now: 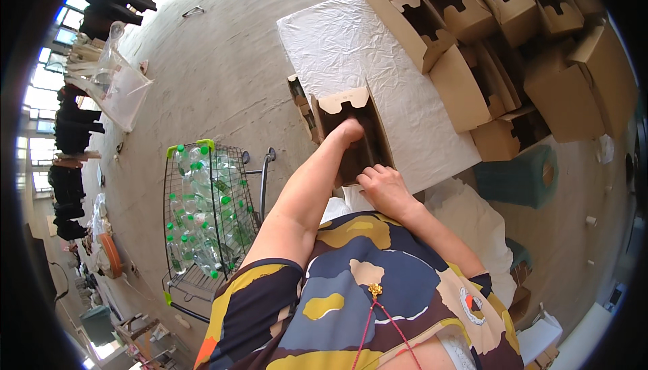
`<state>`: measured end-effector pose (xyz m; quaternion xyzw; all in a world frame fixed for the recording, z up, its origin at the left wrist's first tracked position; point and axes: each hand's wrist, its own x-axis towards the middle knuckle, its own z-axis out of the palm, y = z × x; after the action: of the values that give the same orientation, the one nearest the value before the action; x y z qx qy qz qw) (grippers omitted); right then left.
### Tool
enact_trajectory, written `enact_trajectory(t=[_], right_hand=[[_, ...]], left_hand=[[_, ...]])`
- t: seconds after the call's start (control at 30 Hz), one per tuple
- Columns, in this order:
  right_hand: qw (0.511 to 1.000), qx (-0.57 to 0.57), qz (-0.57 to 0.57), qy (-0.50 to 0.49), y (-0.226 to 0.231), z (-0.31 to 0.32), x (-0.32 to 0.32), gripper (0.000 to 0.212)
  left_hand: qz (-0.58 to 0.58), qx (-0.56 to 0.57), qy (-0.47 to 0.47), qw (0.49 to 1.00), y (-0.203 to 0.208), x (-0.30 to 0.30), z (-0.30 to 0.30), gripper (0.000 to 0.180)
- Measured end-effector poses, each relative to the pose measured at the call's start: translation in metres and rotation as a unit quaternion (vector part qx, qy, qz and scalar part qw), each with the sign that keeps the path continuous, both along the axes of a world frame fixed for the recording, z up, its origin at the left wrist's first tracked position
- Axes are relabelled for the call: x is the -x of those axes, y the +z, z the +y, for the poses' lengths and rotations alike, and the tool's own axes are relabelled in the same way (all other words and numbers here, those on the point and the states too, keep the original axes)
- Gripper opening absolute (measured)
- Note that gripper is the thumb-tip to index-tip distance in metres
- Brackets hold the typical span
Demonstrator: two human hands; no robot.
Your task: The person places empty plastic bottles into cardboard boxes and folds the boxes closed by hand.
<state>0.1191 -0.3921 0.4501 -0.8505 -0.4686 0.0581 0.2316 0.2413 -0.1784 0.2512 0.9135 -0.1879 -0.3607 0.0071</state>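
Observation:
An open brown cardboard box (380, 127) stands near the left edge of a table covered with a white cloth (412, 120). My left hand (352, 130) reaches down into this box, and its fingers are lost in the dark inside. At the box's near end, my right hand (383, 186) has its fingers bent over the rim, holding the cardboard. A notched flap (343, 100) rises at the box's far end. Close to its left side is another narrow cardboard box (302, 108).
Several open cardboard boxes (466, 93) crowd the table's right side, some stacked. To the left, a wire shopping cart (209, 215) holds several clear bottles with green caps. A teal wrapped bundle (520, 178) lies beyond the table's near right corner. Dark garments (71, 124) hang along the far left.

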Motion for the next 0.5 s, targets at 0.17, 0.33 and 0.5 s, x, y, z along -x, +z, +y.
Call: enact_trajectory(t=[0.17, 0.33, 0.5], right_hand=[[0.996, 0.075, 0.045, 0.005, 0.001, 0.006, -0.003, 0.013], [0.988, 0.110, 0.111, -0.014, 0.019, 0.010, -0.005, 0.025], [0.983, 0.155, 0.096, 0.001, 0.055, 0.038, -0.001, 0.035]], left_hand=[[-0.078, 0.237, 0.384, 0.889, 0.180, 0.039, -0.057, 0.034], [-0.271, 0.445, 0.324, 0.790, 0.252, 0.102, -0.024, 0.047], [-0.384, 0.480, 0.502, 0.608, 0.218, 0.167, 0.109, 0.037]])
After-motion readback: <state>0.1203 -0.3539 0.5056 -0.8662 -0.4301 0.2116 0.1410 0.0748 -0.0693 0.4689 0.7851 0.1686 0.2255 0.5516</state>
